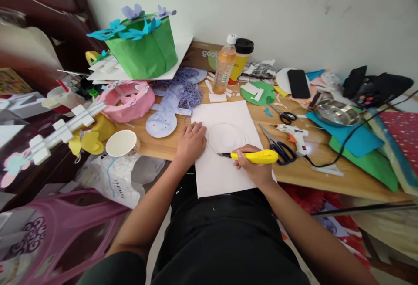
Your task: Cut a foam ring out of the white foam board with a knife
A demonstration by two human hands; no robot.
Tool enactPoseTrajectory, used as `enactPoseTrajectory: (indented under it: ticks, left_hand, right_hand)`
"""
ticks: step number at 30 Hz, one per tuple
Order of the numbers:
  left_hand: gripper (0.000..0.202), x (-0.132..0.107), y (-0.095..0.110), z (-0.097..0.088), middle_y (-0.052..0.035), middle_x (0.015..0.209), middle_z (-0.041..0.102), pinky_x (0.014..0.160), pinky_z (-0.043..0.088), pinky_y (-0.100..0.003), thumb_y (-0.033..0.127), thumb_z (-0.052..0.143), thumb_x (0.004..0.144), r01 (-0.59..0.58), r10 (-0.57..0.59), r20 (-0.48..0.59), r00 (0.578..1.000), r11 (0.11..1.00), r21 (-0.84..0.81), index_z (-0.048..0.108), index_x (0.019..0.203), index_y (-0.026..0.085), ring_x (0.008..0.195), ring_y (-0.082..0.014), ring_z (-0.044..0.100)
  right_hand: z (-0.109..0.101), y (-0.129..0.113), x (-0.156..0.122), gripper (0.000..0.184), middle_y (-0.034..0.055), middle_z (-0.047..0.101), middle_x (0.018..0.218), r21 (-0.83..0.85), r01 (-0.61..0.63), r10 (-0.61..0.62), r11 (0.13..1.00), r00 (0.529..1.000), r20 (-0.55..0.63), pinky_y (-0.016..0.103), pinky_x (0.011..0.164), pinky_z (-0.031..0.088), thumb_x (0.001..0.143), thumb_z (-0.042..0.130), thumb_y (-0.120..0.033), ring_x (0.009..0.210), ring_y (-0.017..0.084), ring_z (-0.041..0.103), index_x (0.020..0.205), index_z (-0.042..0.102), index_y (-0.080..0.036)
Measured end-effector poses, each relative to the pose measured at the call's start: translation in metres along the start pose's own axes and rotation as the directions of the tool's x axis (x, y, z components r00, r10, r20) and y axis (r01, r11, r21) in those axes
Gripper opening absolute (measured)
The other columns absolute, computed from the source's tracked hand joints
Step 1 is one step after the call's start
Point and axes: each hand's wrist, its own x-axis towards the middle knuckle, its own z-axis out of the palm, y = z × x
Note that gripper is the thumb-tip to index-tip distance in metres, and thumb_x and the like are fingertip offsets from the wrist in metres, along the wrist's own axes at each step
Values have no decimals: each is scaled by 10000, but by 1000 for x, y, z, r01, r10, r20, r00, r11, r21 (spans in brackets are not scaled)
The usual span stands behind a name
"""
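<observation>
A white sheet of board lies at the table's front edge and overhangs it toward my lap. Circles are drawn on it, one inside another. My right hand grips a yellow utility knife, its blade tip at the lower rim of the drawn circle. Whether the blade has cut into the board I cannot tell. My left hand lies flat on the board's left edge, fingers stretched forward. Dark-handled scissors rest just right of the board, beside a white glue gun.
A green paper basket stands back left above a pink paper ring. A drink bottle and yellow cup stand behind the board. At right are a phone, a metal bowl and the glue gun's black cord.
</observation>
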Motion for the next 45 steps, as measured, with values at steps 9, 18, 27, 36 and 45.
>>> enactPoseTrajectory:
  ticks: [9, 18, 27, 36, 45]
  left_hand:
    - [320, 0, 0, 0, -79, 1428, 608, 1137, 391, -456, 181, 480, 964, 5, -5, -3, 1000, 1000, 0, 644, 1238, 210, 1361, -295, 494]
    - [326, 0, 0, -1, -86, 1430, 602, 1136, 393, -458, 176, 470, 964, -1, 1, 5, 1000, 1000, -2, 642, 1238, 209, 1358, -294, 495]
    - [327, 1, 0, 1, -85, 1442, 591, 1136, 392, -460, 179, 474, 961, 7, -7, 15, 1000, 1000, -1, 637, 1242, 216, 1359, -294, 491]
    - [324, 2, 2, 0, -109, 1407, 612, 1112, 406, -475, 164, 475, 948, -9, 9, 10, 1000, 1000, 9, 646, 1220, 197, 1337, -309, 509]
    - [307, 1, 2, -4, -76, 1417, 613, 1097, 425, -453, 179, 483, 957, 8, -8, 7, 1000, 999, 38, 641, 1216, 226, 1331, -290, 514]
  right_hand:
    - [0, -3, 3, 134, 34, 708, 784, -94, 68, -66, 993, 998, 24, 280, 509, 543, 862, 714, -348, 615, 166, 681, 835, 736, -219]
    - [-2, 0, 1, 192, 25, 686, 730, -43, 5, -4, 999, 1000, 16, 287, 499, 542, 872, 703, -383, 540, 144, 635, 855, 737, -195]
    - [12, -12, 0, 248, 29, 696, 730, -43, -33, 30, 999, 997, -77, 266, 428, 516, 873, 696, -425, 465, 127, 616, 823, 719, -182]
    - [22, -23, 8, 207, 44, 692, 717, -47, -64, 60, 997, 995, -80, 252, 415, 491, 786, 747, -381, 507, 135, 607, 771, 717, -177]
    - [11, -35, -5, 127, 45, 705, 763, -177, 149, -164, 973, 984, -76, 329, 640, 576, 883, 683, -327, 657, 182, 673, 832, 727, -220]
